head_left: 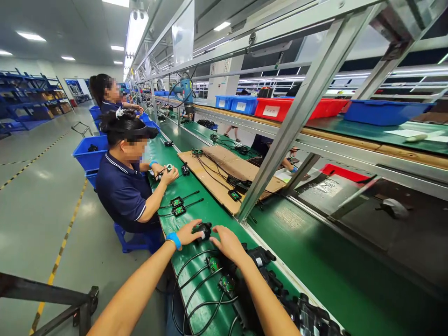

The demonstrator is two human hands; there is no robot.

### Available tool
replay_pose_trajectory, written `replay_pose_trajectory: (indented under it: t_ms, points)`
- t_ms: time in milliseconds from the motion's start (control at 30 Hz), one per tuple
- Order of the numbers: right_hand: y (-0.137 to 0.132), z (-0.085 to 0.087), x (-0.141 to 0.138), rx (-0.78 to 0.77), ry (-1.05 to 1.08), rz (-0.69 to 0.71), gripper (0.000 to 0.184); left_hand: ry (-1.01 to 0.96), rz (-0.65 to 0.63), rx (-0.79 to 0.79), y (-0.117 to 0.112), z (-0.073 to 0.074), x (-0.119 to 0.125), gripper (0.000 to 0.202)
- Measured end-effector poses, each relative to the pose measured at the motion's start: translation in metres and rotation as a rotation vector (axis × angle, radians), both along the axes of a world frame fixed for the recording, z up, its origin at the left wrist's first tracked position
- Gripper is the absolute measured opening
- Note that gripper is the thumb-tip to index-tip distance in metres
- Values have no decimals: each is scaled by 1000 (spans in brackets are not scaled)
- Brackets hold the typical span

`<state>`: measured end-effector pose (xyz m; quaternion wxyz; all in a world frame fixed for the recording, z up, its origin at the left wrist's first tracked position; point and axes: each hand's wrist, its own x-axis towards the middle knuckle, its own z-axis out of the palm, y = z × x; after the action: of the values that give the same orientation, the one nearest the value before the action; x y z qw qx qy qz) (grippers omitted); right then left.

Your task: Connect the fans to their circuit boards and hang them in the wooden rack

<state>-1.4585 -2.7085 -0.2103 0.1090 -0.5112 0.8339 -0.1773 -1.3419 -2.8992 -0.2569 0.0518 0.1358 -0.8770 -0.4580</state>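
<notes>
Up close in the head view, a small black plastic housing (204, 230) sits on the green belt (308, 261), the left hand (188, 232) gripping it, the right hand (228, 241) resting loose-fingered just beside. Green circuit boards (220, 275) with black cables (196, 298) crowd underneath; a co-worker (124, 186) sits beyond.

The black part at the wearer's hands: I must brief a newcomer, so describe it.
On the green belt, follow the wearer's arms to the left hand with the blue wristband. The small black part lies beside it, apart from the cabled pile.
</notes>
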Motion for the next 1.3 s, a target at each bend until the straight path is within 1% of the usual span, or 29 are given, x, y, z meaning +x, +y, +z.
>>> replay_pose_trajectory:
  t_ms: [33, 67, 133, 167, 200, 267, 300, 333, 367, 467, 567, 600, 633, 700, 767, 800, 867, 900, 933, 967, 1033, 1067, 1133, 1167, 1200, 1233, 1300]
  points:
    - [10, 5, -1, 20, 19, 3, 21, -17, -21, 0, 0, -4, -11, 65]
    - [21, 8, -2, 42, 34, 17, 14, -25, -28, -7, 0, -7, -20, 63]
    - [42, 9, -3, 75, 73, 19, 17, -37, -43, -55, 4, -14, -36, 65]
    - [51, 7, -5, 90, 109, -17, 19, -46, -61, -82, 6, -17, -43, 66]
    - [59, 4, -7, 113, 147, -81, 22, -58, -88, -114, 9, -18, -50, 66]
    - [70, -6, -12, 174, 179, -216, 45, -81, -137, -168, 17, -20, -64, 62]
    - [72, -11, -15, 197, 164, -254, 56, -91, -146, -180, 21, -21, -69, 60]
    - [72, -15, -19, 203, 128, -257, 61, -99, -136, -182, 24, -20, -74, 57]
    - [70, -18, -22, 190, 82, -230, 59, -108, -115, -190, 27, -20, -78, 55]
    - [54, -18, -32, 103, 3, -91, 45, -111, -57, -168, 29, -15, -83, 53]
    - [29, -8, -39, 94, -20, 23, 41, -64, -87, -100, 22, -9, -77, 36]
    - [19, -4, -40, 100, -21, 44, 40, -47, -104, -89, 18, -8, -74, 33]
    - [9, -1, -42, 106, -21, 55, 39, -24, -128, -88, 14, -6, -70, 33]
    - [-15, 2, -42, 105, -26, 46, 36, 53, -199, -68, 6, -3, -64, 44]
    - [-41, 0, -39, 75, -42, -8, 36, 139, -266, 14, -1, 0, -58, 58]
    - [-53, -2, -36, 54, -56, -41, 38, 157, -277, 66, -3, 1, -56, 64]
    - [-70, -5, -29, 16, -98, -78, 40, 128, -267, 148, -7, 1, -52, 73]
    - [-72, -4, -25, 0, -122, -70, 39, 98, -253, 159, -8, 0, -50, 73]
    - [-70, -2, -22, -14, -140, -48, 36, 73, -230, 150, -8, -2, -48, 68]
    - [-61, 1, -20, -28, -147, -25, 32, 57, -195, 132, -8, -5, -46, 59]
    - [-27, 12, -22, -64, -105, -45, 20, 54, -93, 93, -7, -11, -43, 37]
    - [-4, 18, -26, -81, -61, -98, 18, 57, -40, 78, -7, -14, -42, 31]
    - [50, 26, -37, -58, 51, -285, 27, 71, 17, 73, -6, -19, -40, 29]
    - [76, 26, -44, 2, 95, -387, 31, 75, 20, 81, -6, -21, -40, 28]
    - [100, 24, -50, 144, 132, -466, 36, 76, 14, 93, -6, -23, -39, 29]
    - [119, 21, -56, 251, 121, -478, 38, 73, 4, 106, -6, -23, -39, 30]
    - [145, 12, -65, 363, 117, -463, 32, 65, -4, 121, -5, -24, -38, 29]
